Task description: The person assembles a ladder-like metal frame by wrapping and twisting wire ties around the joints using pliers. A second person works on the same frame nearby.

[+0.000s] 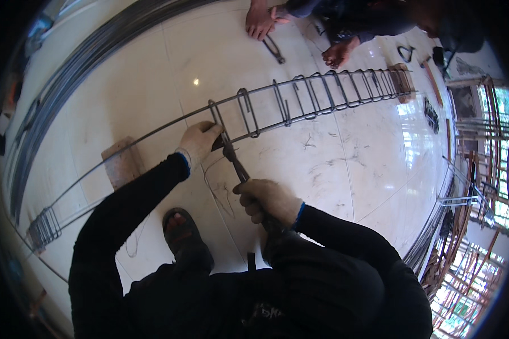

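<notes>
A long cage of steel rebar [254,133] crosses in front of me, with several rectangular stirrups around its long bars. My left hand [198,144], in a pale work glove with a blue cuff, is closed at the near bar on the leftmost spaced stirrup [216,114]. My right hand [270,201], gloved alike, is wrapped round the handles of dark tying pincers [239,165]. Their jaws meet the corner of that stirrup beside my left fingertips; any wire between them is too small to make out. More stirrups [45,227] are bunched at the cage's left end.
Wooden blocks [124,165] lie beneath the cage, one at its right end. A bundle of long rods [68,85] curves along the left. Across the cage, a co-worker's hand [259,22] is at another pair of pincers [275,51]. A wooden-handled tool [431,79] lies far right.
</notes>
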`<state>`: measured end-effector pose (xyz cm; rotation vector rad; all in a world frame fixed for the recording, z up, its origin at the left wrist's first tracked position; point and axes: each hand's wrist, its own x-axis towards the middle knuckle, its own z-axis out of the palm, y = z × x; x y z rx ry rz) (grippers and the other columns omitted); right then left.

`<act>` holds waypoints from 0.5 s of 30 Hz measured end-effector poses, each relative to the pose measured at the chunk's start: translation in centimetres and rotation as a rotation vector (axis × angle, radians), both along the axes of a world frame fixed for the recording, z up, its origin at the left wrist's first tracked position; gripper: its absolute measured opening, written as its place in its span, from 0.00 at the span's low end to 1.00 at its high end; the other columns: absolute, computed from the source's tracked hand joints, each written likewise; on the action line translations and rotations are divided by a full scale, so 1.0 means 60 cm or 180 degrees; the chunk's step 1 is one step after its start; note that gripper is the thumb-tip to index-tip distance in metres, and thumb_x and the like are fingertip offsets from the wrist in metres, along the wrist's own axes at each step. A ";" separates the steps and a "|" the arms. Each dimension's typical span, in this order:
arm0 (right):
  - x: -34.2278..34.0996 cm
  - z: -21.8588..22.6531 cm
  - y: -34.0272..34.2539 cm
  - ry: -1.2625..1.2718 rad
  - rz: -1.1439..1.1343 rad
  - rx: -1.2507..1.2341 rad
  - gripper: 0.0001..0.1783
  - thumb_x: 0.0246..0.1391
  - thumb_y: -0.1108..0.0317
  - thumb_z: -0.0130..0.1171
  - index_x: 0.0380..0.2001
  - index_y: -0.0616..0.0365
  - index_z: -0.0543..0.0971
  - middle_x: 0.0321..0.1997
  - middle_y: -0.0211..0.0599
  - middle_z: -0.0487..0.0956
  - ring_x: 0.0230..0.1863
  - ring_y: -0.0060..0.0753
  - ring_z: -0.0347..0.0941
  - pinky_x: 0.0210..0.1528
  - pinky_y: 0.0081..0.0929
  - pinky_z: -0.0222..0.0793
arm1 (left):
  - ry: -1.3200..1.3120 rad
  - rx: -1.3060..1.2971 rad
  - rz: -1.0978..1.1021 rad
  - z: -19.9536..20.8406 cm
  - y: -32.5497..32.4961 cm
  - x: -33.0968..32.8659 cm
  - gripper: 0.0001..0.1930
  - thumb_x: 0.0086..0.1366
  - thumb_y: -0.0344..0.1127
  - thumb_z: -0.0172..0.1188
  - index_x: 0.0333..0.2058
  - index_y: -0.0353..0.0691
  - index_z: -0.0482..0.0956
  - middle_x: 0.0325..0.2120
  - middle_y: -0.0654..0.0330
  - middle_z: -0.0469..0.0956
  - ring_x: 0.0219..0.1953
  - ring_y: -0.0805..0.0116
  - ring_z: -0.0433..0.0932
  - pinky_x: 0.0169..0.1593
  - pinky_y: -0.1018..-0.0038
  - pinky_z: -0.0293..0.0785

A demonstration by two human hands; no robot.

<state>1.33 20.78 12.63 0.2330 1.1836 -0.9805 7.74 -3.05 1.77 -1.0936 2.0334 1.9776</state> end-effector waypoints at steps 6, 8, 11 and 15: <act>0.032 -0.019 0.003 0.2567 0.1427 0.0274 0.18 0.66 0.59 0.59 0.48 0.63 0.76 0.34 0.46 0.82 0.31 0.42 0.81 0.37 0.41 0.78 | 0.0022 -0.0196 0.0307 -0.032 0.014 -0.003 0.23 0.73 0.44 0.63 0.51 0.25 0.85 0.43 0.46 0.89 0.43 0.58 0.86 0.52 0.67 0.79; 0.027 0.015 -0.007 0.3201 0.1955 0.0642 0.20 0.65 0.58 0.60 0.48 0.65 0.75 0.37 0.57 0.84 0.39 0.55 0.84 0.45 0.47 0.79 | 0.0003 0.0152 0.0488 -0.034 0.009 0.001 0.23 0.73 0.44 0.63 0.51 0.24 0.85 0.44 0.46 0.88 0.43 0.59 0.86 0.51 0.68 0.80; 0.019 0.040 -0.019 0.3480 0.2342 0.0871 0.21 0.65 0.58 0.59 0.49 0.67 0.75 0.38 0.63 0.85 0.44 0.66 0.85 0.49 0.54 0.79 | 0.0130 -0.0151 0.0345 -0.007 0.012 0.008 0.23 0.73 0.43 0.64 0.51 0.24 0.84 0.43 0.47 0.88 0.42 0.62 0.85 0.51 0.69 0.80; 0.015 0.035 -0.014 0.3531 0.2390 0.0844 0.21 0.66 0.58 0.59 0.48 0.68 0.74 0.35 0.63 0.85 0.42 0.66 0.85 0.47 0.56 0.79 | -0.0095 -0.0384 0.0652 0.043 0.021 0.009 0.24 0.71 0.45 0.66 0.53 0.26 0.83 0.41 0.48 0.88 0.42 0.60 0.86 0.52 0.66 0.80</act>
